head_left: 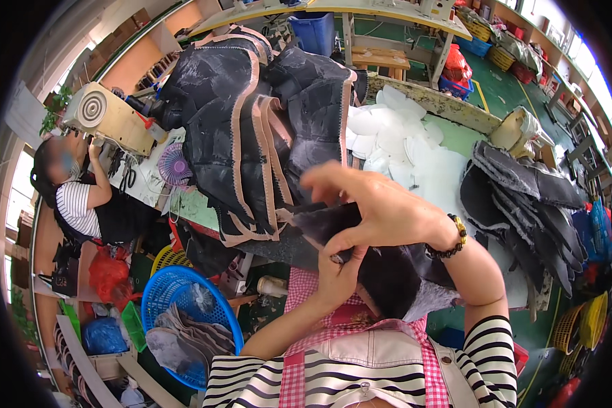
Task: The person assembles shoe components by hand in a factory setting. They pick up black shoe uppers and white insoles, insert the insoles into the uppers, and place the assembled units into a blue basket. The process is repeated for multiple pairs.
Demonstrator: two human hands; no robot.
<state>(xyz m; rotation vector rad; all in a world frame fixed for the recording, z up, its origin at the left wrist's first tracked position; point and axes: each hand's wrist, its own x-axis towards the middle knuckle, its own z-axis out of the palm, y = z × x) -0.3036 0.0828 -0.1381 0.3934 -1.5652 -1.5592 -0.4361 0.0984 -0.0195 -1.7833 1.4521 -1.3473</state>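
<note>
A black fleece-lined piece of material (pixel 387 280) is held in front of my body, its grey fuzzy side showing at the lower right. My left hand (pixel 338 270) pinches its folded edge from below. Just above, my right hand (pixel 394 212) curves over the raised flap, thumb pressed down beside my left fingers. The right fingertips are slightly blurred. On the table beyond lies a large heap of black pieces (pixel 211 102) with pinkish-tan zigzag edges. White rounded pieces (pixel 387 132) spread out to its right.
Dark fleece-lined pieces (pixel 523 211) are stacked on the table's right side. A blue basket (pixel 234 319) with grey cut pieces stands at lower left. Behind a small purple fan (pixel 175 164), a person (pixel 81 204) sits at a cream sewing machine (pixel 109 119). A blue bin (pixel 313 34) stands farther back.
</note>
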